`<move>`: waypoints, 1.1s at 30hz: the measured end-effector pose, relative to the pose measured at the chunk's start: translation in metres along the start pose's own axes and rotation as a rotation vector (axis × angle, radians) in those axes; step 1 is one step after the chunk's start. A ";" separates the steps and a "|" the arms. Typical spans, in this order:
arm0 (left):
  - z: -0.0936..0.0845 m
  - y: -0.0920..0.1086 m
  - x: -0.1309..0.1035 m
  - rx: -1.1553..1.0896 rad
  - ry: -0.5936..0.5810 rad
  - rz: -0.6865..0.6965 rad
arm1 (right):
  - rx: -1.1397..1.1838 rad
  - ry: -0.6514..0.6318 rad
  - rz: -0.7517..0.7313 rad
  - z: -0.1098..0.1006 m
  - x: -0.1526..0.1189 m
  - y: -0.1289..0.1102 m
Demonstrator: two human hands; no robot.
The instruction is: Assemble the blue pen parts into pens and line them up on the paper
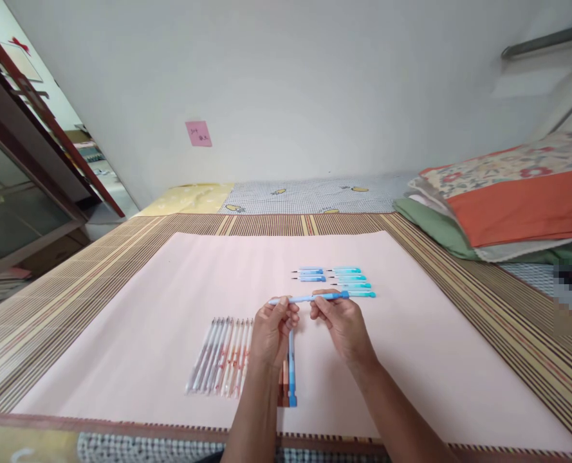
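Note:
A long light-blue pen (305,298) with a darker blue end is held level between both hands. My left hand (273,328) pinches its left part and my right hand (338,318) grips it near the darker end. Beyond them, short blue pens (311,279) and turquoise pens (350,278) lie in two columns. Left of my left forearm is a row of several clear pens (221,357). Partly behind that forearm are brown pens (284,386), with a blue pen (292,370) beside them.
A pale pink sheet (136,321) lies on a striped mat (483,289). Folded bedding (522,193) is piled at the right. A white wall (314,83) with a pink note (198,134) stands behind. An open doorway is at the far left.

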State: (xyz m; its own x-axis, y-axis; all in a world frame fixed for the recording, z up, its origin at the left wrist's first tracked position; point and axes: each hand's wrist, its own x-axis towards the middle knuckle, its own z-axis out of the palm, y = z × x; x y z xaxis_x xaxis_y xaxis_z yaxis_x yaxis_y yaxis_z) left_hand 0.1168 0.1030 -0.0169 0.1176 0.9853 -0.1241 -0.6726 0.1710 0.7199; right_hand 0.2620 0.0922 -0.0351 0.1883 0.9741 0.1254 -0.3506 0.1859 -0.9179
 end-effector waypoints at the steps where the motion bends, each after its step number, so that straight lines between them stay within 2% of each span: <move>1: 0.000 0.000 0.000 0.009 -0.003 0.000 | -0.020 -0.006 -0.006 0.000 -0.001 0.000; 5: 0.003 -0.003 -0.002 -0.006 -0.026 0.038 | -0.054 0.074 -0.006 0.004 -0.003 -0.002; 11: 0.009 -0.004 -0.007 -0.050 -0.103 0.068 | 0.152 0.145 0.072 0.014 -0.003 -0.003; 15: 0.009 -0.002 -0.008 -0.073 -0.101 0.097 | 0.097 0.182 0.069 0.014 -0.003 -0.002; 22: 0.010 -0.001 -0.002 -0.066 0.099 0.064 | 0.020 0.193 0.066 0.010 -0.004 0.001; 25: 0.011 -0.001 -0.001 -0.085 0.170 0.051 | 0.005 0.156 0.046 0.009 -0.004 0.001; 33: 0.007 -0.008 0.002 -0.080 0.253 0.001 | -0.169 0.095 -0.070 0.015 -0.009 -0.009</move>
State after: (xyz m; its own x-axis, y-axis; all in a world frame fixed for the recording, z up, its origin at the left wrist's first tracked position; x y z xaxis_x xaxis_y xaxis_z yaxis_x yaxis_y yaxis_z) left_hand 0.1275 0.1033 -0.0176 -0.0627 0.9528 -0.2970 -0.7298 0.1592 0.6649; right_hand 0.2498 0.0832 -0.0224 0.2950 0.9415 0.1628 -0.1759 0.2210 -0.9593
